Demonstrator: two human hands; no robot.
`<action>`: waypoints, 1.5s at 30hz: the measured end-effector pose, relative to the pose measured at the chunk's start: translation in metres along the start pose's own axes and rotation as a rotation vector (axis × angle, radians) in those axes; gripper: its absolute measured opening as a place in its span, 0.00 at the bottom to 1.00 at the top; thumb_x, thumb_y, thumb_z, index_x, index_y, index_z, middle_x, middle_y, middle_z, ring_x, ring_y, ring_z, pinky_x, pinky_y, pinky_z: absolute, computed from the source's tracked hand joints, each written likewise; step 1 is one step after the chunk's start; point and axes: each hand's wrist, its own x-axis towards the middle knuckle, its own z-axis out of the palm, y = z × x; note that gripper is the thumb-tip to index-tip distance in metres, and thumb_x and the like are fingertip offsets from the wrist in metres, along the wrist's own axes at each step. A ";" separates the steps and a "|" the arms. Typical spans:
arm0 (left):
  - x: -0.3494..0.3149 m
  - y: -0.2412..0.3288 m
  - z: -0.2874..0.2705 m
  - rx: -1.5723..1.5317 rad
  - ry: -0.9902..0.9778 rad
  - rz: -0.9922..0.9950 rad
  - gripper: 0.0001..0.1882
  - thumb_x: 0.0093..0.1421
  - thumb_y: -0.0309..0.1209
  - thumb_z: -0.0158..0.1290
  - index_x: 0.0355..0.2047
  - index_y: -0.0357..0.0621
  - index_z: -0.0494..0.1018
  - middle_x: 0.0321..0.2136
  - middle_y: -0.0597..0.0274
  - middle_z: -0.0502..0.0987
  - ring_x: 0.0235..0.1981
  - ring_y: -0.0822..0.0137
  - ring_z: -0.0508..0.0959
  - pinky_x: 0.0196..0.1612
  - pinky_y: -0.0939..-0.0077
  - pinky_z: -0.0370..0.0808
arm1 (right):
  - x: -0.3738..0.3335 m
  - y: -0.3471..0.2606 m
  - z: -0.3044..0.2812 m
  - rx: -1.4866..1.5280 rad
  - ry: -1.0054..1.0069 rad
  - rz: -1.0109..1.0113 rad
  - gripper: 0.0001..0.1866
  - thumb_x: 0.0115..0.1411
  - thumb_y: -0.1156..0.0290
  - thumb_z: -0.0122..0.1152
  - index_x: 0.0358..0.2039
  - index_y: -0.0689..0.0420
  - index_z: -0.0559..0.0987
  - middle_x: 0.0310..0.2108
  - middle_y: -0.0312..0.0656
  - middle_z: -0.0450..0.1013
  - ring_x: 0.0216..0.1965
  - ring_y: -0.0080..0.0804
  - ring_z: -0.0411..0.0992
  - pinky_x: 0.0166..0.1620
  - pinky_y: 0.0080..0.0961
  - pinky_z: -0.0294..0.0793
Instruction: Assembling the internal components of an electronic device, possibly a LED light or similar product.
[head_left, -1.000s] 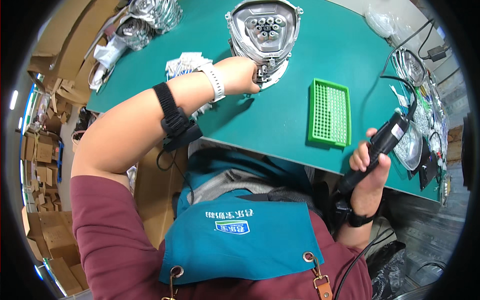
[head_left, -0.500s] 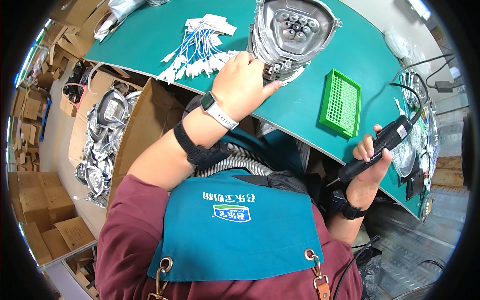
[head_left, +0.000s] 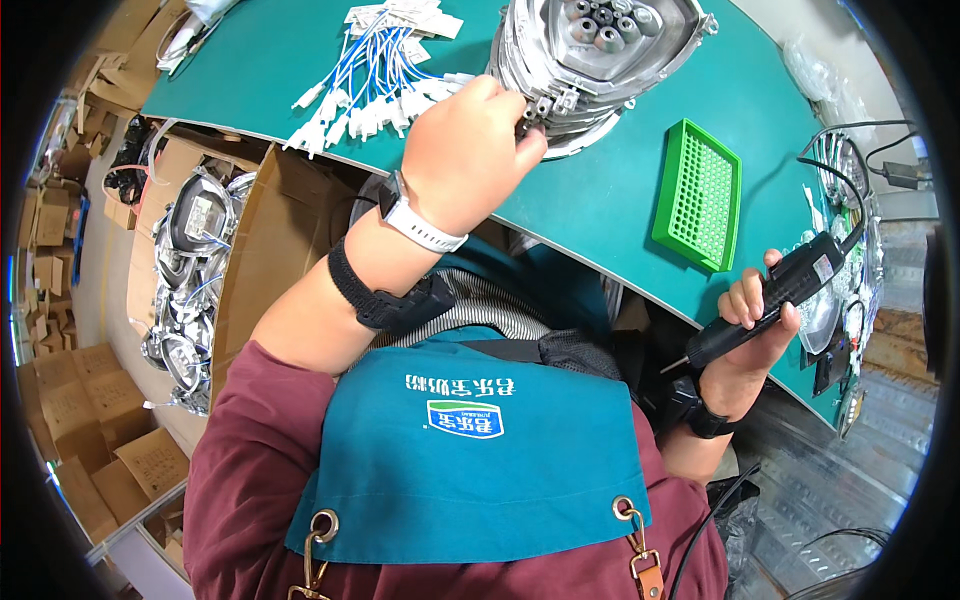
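Note:
Near the far edge of the view, a stack of grey metal lamp housings (head_left: 570,85) stands on the green table; the top one has a cluster of round lens cups. My left hand (head_left: 468,140) is closed at the stack's near left edge, thumb and fingers on a housing; the fingertips are partly hidden. In my right hand (head_left: 755,310) is a black electric screwdriver (head_left: 780,295), its bit pointing down and left past the table's front edge. Left of the stack lies a bunch of white connectors with blue and white wires (head_left: 375,85).
A green perforated tray (head_left: 698,195) lies on the table (head_left: 610,200) between the stack and the screwdriver. A cable (head_left: 858,190) runs from the screwdriver. An open cardboard box (head_left: 285,230) with more metal housings (head_left: 195,260) stands at the left. Clear plastic-wrapped parts (head_left: 820,310) crowd the right end.
My view has shifted slightly, so the table things sit higher in it. The left hand stays at the stack, its fingers curled in more. The right hand still holds the screwdriver.

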 end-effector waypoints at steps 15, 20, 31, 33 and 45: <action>0.005 -0.015 -0.021 -0.112 -0.116 -0.026 0.12 0.51 0.34 0.56 0.25 0.37 0.72 0.26 0.55 0.70 0.27 0.60 0.72 0.32 0.70 0.69 | 0.000 0.002 0.004 -0.016 0.014 -0.001 0.30 0.51 0.59 0.60 0.48 0.61 0.60 0.18 0.34 0.61 0.16 0.19 0.59 0.21 0.18 0.58; 0.028 -0.030 -0.037 -0.362 -0.183 -0.198 0.26 0.54 0.42 0.57 0.43 0.34 0.67 0.39 0.56 0.72 0.42 0.67 0.71 0.46 0.75 0.68 | 0.001 0.002 0.006 -0.025 0.009 -0.015 0.30 0.51 0.59 0.60 0.48 0.61 0.60 0.18 0.34 0.61 0.16 0.19 0.60 0.21 0.17 0.59; 0.074 -0.027 -0.020 -1.127 -0.491 -0.711 0.19 0.55 0.44 0.58 0.41 0.46 0.74 0.38 0.65 0.76 0.41 0.74 0.74 0.45 0.75 0.68 | 0.001 0.002 0.002 -0.029 0.013 -0.007 0.30 0.51 0.59 0.60 0.48 0.61 0.60 0.18 0.34 0.61 0.16 0.19 0.60 0.21 0.17 0.60; 0.078 -0.027 -0.016 -1.101 -0.508 -0.753 0.18 0.54 0.43 0.58 0.40 0.45 0.74 0.36 0.66 0.76 0.38 0.75 0.75 0.44 0.75 0.69 | 0.001 0.002 0.001 -0.021 0.007 -0.004 0.30 0.51 0.59 0.60 0.48 0.62 0.60 0.18 0.34 0.61 0.16 0.19 0.60 0.21 0.17 0.60; 0.068 -0.022 -0.009 -1.389 -0.424 -0.823 0.20 0.57 0.33 0.55 0.46 0.33 0.68 0.39 0.55 0.77 0.40 0.66 0.77 0.44 0.69 0.75 | 0.001 0.003 0.004 -0.031 0.029 -0.015 0.30 0.50 0.59 0.60 0.48 0.61 0.60 0.17 0.34 0.61 0.15 0.19 0.59 0.19 0.18 0.59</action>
